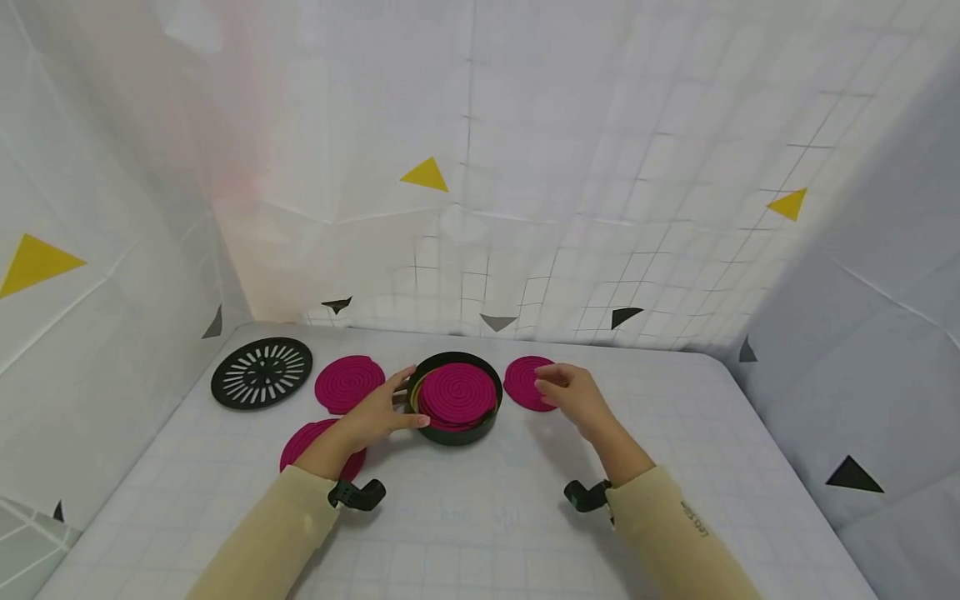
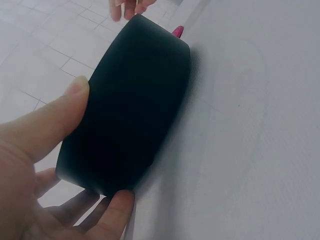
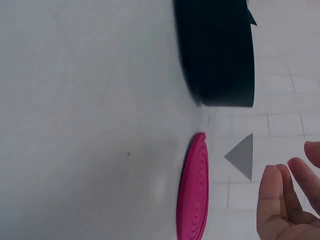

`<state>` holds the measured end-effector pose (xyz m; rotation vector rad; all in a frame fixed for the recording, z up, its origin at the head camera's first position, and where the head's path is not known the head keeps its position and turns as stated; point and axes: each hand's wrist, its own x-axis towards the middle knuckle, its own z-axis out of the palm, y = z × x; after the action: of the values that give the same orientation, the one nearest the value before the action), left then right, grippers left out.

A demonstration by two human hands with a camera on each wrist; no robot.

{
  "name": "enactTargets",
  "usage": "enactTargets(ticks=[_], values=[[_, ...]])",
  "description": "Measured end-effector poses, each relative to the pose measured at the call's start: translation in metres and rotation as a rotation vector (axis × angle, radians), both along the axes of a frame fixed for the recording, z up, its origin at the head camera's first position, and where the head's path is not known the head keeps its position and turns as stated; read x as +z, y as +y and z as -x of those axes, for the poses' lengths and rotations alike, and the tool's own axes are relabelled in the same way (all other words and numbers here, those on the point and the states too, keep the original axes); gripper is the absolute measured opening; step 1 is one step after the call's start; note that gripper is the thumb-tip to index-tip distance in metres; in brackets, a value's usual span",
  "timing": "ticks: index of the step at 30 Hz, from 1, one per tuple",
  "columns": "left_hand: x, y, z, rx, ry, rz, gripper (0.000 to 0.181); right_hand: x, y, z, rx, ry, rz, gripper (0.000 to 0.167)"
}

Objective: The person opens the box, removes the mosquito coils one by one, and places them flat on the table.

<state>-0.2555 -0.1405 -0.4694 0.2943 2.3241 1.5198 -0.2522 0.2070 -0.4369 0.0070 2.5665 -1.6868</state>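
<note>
A dark round container [image 1: 459, 437] stands near the table's middle, with magenta spiral discs [image 1: 459, 392] stacked inside it. My left hand [image 1: 378, 414] holds the container's left side, thumb and fingers spread round the wall; the left wrist view shows the thumb on the dark wall [image 2: 125, 105]. My right hand [image 1: 576, 396] hovers over the right edge of a single magenta disc [image 1: 523, 383], its fingers slightly bent and nothing between them. In the right wrist view this hand [image 3: 290, 202] is apart from the disc [image 3: 193, 192].
At the back left lies a black slotted round plate [image 1: 262, 373]. Beside it is a magenta disc [image 1: 349, 384], and another [image 1: 306, 438] lies partly under my left forearm. White walls with yellow and black triangles enclose the white table [image 1: 465, 533].
</note>
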Motion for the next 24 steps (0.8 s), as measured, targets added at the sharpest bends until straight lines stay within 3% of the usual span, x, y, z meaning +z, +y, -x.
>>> enactTargets(ticks=[16,24], values=[[0.000,0.000,0.000,0.009,0.007,0.019,0.106,0.014,-0.040,-0.006,0.060,0.066,-0.015,0.025],[-0.001,0.000,0.001,0.011,0.012,0.019,0.107,0.018,-0.059,-0.005,0.123,0.071,-0.021,0.029]])
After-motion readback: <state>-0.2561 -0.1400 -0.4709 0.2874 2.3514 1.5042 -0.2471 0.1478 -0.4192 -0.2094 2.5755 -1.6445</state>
